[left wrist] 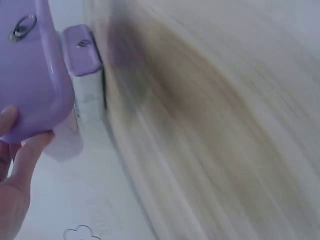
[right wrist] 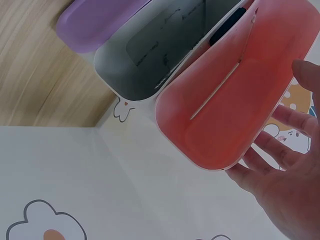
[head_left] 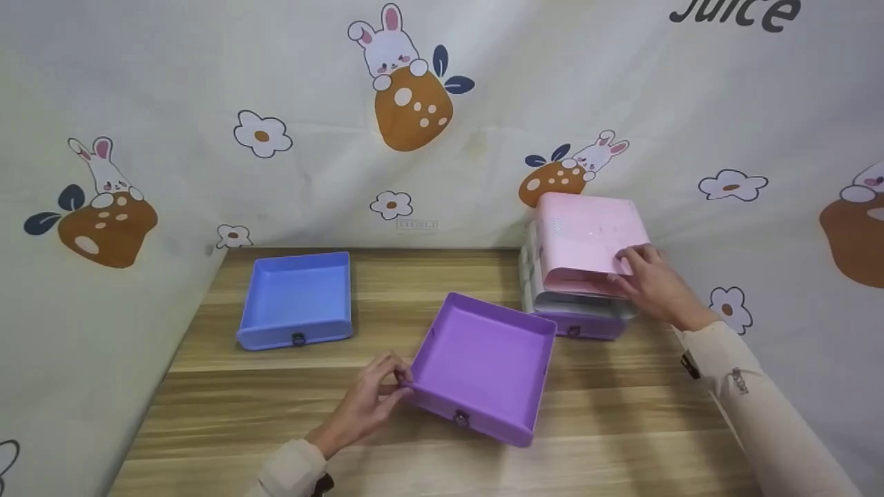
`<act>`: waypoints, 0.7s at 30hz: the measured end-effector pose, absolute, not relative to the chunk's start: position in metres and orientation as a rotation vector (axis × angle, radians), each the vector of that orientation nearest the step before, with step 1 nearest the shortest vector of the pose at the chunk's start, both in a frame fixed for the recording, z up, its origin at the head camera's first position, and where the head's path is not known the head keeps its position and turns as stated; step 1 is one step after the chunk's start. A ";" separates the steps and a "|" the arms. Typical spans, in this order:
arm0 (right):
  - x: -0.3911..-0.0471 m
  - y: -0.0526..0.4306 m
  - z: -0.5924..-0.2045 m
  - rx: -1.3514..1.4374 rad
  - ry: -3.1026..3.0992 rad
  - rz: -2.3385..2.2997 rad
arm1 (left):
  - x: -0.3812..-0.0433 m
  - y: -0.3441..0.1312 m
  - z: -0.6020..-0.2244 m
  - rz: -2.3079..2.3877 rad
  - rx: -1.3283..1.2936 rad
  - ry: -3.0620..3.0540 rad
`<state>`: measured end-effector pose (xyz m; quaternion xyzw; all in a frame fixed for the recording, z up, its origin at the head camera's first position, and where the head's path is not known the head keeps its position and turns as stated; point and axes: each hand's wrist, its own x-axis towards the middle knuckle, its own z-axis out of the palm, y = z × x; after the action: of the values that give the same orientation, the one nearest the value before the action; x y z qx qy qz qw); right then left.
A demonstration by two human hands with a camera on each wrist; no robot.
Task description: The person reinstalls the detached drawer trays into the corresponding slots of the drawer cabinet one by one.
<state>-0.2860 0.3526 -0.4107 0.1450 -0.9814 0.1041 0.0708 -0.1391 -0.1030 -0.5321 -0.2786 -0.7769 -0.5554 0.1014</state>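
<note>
Drawer purple, shallow, open-topped

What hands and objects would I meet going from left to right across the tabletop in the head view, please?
Blue drawer → left hand → loose purple drawer → pink casing → right hand.

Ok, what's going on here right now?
A person's left hand pinches the near left corner of a purple square plastic drawer. The right hand holds the front edge of a pink open-fronted casing, above a whitish open-fronted casing and another purple drawer, pushed in. A blue square plastic drawer sits on the wooden table.
</note>
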 end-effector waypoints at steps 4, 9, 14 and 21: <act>-0.288 0.354 -0.408 0.432 -2.956 0.308 | -0.137 -0.090 -0.519 -1.771 -0.897 -2.328; -0.289 0.354 -0.407 0.455 -2.949 0.309 | -0.140 -0.067 -0.512 -1.761 -0.991 -2.351; -0.289 0.354 -0.407 0.469 -2.935 0.309 | -0.150 -0.045 -0.520 -1.722 -1.084 -2.369; -0.286 0.353 -0.409 0.507 -2.889 0.294 | -0.158 -0.024 -0.523 -1.637 -1.182 -2.364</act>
<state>-0.2863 0.3533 -0.4095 0.1712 -0.9755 0.0994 0.0965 -0.1578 -0.0244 -0.5228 -0.3803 -0.7602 -0.5265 0.0165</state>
